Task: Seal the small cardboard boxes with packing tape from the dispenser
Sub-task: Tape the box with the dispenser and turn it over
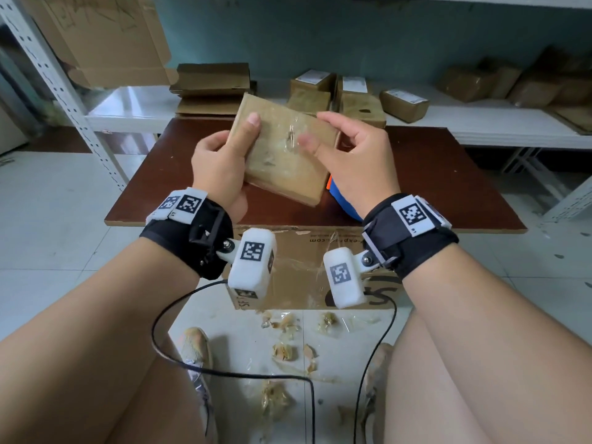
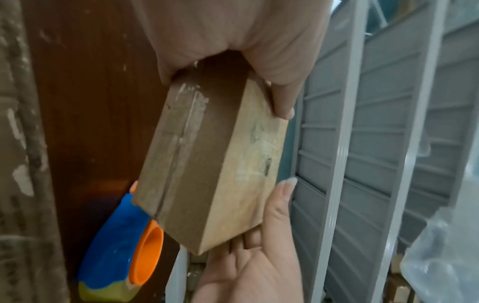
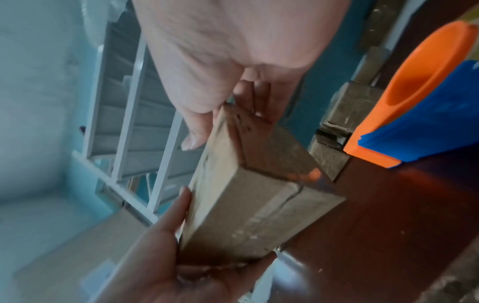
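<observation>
Altogether: two hands on one small box, held up above the brown tabletop.
Left hand: grips the box's left end, thumb lying across the top face, fingers curled underneath.
Box: one, cardboard, tilted in the air between both hands; clear tape with wrinkles shines across its top face.
Right hand: holds the box's right end, thumb on the top face, fingers curled round the far edge.
Tape dispenser: one, blue and orange, lying on the tabletop under the right hand, mostly hidden in the head view.
Shelf behind the tabletop: a stack of flat cartons at the left, then about five wrapped parcels, some with white labels; further brown bundles at the far right are too blurred to count.
Floor: many crumpled tape scraps and one large carton under the tabletop edge.
Left wrist view only: the box's underside with a taped seam along it, and the dispenser's orange core.
Right wrist view only: the box's end face, also with a seam, and the left palm cupping the lower corner.
</observation>
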`<state>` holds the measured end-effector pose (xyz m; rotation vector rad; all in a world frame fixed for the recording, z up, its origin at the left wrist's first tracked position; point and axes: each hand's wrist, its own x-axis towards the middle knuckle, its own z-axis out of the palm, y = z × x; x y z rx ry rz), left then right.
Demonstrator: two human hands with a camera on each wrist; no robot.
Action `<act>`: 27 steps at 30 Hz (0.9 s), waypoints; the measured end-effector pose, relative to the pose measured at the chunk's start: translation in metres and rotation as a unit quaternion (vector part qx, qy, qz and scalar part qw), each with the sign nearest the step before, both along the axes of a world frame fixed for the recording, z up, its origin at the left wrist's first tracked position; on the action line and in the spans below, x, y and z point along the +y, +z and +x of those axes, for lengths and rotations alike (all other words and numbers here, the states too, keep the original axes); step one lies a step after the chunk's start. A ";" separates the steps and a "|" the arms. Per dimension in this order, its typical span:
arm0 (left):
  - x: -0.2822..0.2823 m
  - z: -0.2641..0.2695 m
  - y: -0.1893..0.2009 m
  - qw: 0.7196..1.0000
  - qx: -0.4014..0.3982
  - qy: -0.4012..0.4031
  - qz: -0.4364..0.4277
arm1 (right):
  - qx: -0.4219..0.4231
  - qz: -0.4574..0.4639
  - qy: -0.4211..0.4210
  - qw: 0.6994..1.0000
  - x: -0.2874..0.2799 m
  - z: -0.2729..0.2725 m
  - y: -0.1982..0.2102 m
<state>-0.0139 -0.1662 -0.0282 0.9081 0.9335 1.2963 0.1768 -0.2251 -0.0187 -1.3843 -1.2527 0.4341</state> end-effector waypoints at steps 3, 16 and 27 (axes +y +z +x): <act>-0.008 0.005 0.000 0.993 0.104 0.009 0.064 | -0.008 0.034 -0.044 0.998 0.001 0.000 -0.003; -0.014 0.006 0.003 0.922 0.276 0.014 0.271 | -0.044 -0.007 -0.029 0.999 0.005 0.012 -0.006; 0.018 0.009 -0.017 0.926 0.334 -0.089 0.154 | -0.096 -0.120 -0.047 0.987 0.029 -0.003 -0.041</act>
